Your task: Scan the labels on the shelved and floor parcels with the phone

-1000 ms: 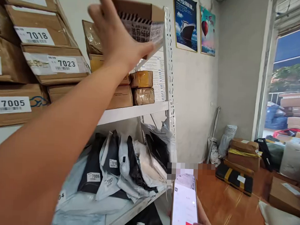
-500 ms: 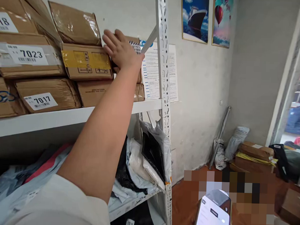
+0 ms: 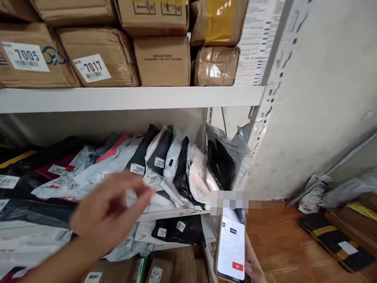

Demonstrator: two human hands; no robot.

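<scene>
The fingers of the left hand (image 3: 107, 211), blurred, are loosely curved and empty as far as the view shows; whether thumb and index finger meet cannot be told. Just beyond their tips, slightly to the right, lies a white plastic mailing bag (image 3: 154, 178) with a label reading 7007; blur and overlap leave it unclear whether they touch it. It leans in a row between upright parcels, its long axis running from the front edge of the white metal shelf (image 3: 176, 214) up and back. A slim black plastic bag (image 3: 144, 150) stands to its left, a black-and-white one (image 3: 161, 151) labelled 7010 behind. The left hand is the nearer to all three.

Well apart, lower right, the right hand (image 3: 254, 265) grasps a lit smartphone (image 3: 231, 244), fingers wrapped on its side. The phone's long axis points up the view, its screen facing the wearer.

Farther out, brown cardboard boxes (image 3: 162, 60) line the upper shelf (image 3: 124, 101), and a glossy black bag (image 3: 195, 232) labelled 7016 lies below. On the orange-brown floor (image 3: 274, 243), far right, rests a flat black parcel with yellow tape (image 3: 335, 240).
</scene>
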